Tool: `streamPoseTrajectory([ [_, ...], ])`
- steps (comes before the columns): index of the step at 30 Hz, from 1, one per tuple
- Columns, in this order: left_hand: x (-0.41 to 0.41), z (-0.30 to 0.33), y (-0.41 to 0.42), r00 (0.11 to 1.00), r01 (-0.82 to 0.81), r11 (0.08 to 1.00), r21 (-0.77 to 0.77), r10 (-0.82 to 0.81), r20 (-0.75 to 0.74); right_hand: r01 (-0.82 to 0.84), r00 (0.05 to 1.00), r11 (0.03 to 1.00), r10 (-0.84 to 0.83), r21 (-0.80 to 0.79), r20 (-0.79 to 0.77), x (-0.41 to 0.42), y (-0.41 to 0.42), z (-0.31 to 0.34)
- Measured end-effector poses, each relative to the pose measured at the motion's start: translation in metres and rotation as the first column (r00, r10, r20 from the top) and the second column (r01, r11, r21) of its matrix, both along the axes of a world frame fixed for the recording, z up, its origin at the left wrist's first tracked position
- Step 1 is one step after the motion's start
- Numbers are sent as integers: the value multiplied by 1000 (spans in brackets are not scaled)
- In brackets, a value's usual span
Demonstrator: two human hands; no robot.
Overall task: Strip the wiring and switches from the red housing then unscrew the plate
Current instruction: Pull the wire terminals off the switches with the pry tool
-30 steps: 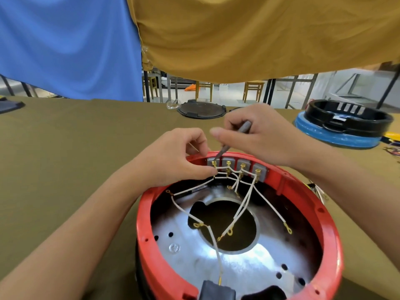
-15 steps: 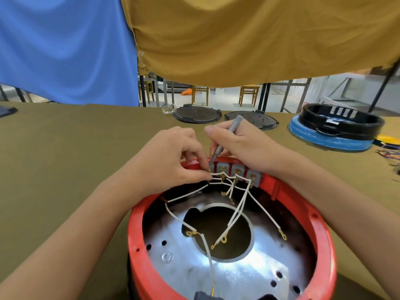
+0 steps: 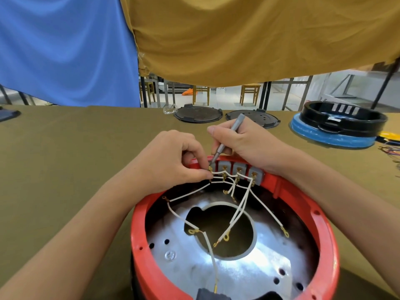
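Head view: terminal work at the far rim of the red housing (image 3: pixel 324 230), which sat on the worktop (image 3: pixel 65 159).
Left hand (image 3: pixel 171 163) pinched a white wire (image 3: pixel 218 174) at the leftmost switch (image 3: pixel 213 166); right hand (image 3: pixel 244 141) gripped the screwdriver (image 3: pixel 227 137), tip on that switch. Risk: tip slipping off, jabbing fingers or tearing the lug. Plate (image 3: pixel 194 267) lay below both grips, still screwed.

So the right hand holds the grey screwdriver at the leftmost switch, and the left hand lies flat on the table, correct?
Not quite. In the head view the left hand pinches a white wire beside the leftmost switch; the right hand does hold the grey screwdriver there.
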State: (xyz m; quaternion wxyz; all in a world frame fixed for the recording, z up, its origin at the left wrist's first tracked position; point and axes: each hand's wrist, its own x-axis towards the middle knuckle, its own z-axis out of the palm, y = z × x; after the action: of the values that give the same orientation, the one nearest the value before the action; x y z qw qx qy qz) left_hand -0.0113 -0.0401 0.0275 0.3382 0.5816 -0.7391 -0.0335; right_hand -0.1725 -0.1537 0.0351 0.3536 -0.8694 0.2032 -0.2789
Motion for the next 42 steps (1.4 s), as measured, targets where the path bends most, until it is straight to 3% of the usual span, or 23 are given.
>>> streamPoseTrajectory([
  [13, 0, 0, 0, 1000, 14, 1000, 6, -14, -4, 94, 995, 986, -88, 137, -50, 2, -2, 0],
  [22, 2, -2, -2, 1000, -9, 1000, -1, 9, -17, -15, 997, 991, 25, -135, 71, -1, 5, 1],
  [30, 2, -3, -2, 999, -34, 999, 1, 34, -18, 61, 998, 993, -60, 97, -19, 4, -3, 1],
  [38, 3, -3, -2, 1000, -16, 1000, 0, 16, -16, 109, 992, 976, -94, 190, -83, 3, -4, 0],
  [42, 3, -4, -4, 1000, -18, 1000, -8, 18, -21, 9, 999, 1000, -10, 20, 38, -2, 1, 0],
])
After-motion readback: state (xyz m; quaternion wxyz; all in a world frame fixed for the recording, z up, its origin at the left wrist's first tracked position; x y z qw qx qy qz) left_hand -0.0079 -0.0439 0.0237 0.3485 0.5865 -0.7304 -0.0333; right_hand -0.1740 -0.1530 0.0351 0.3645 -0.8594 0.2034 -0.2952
